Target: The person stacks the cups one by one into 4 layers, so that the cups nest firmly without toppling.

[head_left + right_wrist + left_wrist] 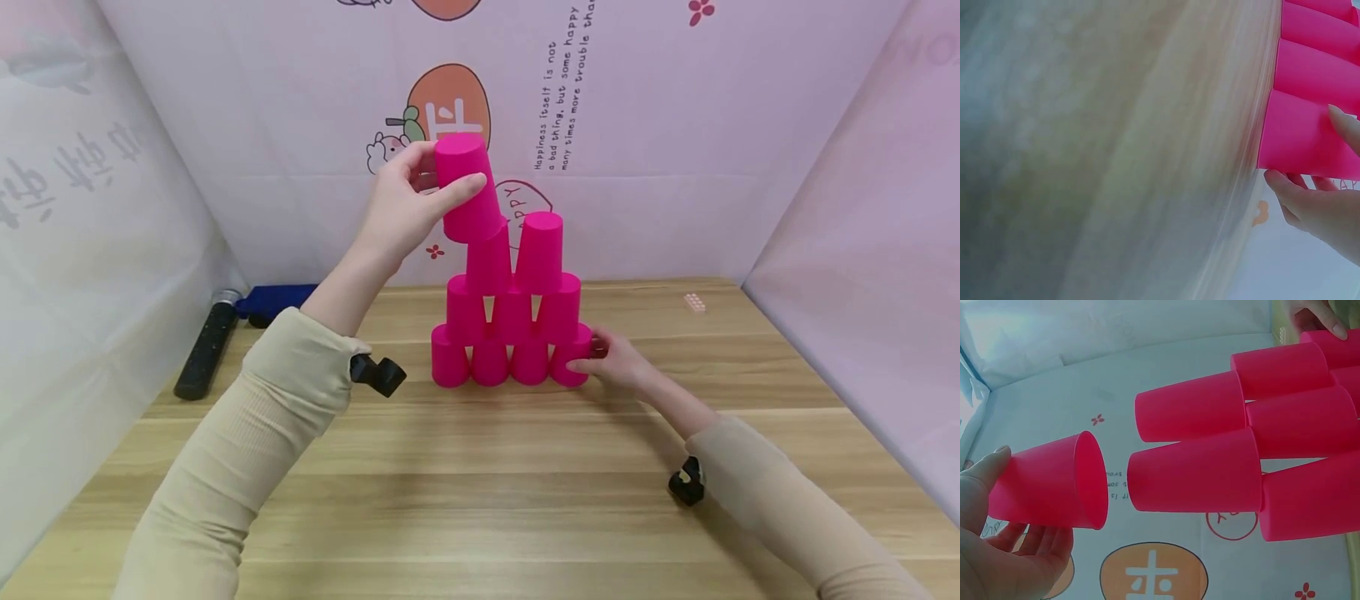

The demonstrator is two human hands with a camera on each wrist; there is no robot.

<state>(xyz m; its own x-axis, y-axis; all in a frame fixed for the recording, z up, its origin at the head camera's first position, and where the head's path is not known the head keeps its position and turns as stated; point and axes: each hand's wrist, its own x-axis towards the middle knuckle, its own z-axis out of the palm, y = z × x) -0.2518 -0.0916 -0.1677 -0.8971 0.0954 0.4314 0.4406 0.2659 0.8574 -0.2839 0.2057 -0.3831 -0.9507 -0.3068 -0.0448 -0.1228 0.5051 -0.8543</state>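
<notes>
My left hand [405, 196] grips an upside-down pink cup [468, 192], thumb across its near side and fingers behind. In the head view this cup overlaps the upper left of a stack of pink cups; the left wrist view shows a gap between its rim and the nearest stacked cup [1194, 472]. All the stacked cups stand mouth down: several in the bottom row, three above, then two, including the upper right cup [540, 254]. At the base's right end, my right hand [618, 360] holds the end cup [1300, 137] between thumb and fingers.
The wooden table [480, 492] meets a printed cloth backdrop [637, 217] behind the stack. A black cylinder with a silvery end [206, 350] lies at the left, beside a dark blue item [281, 302]. Toward the back right is a small pink dotted piece [695, 302].
</notes>
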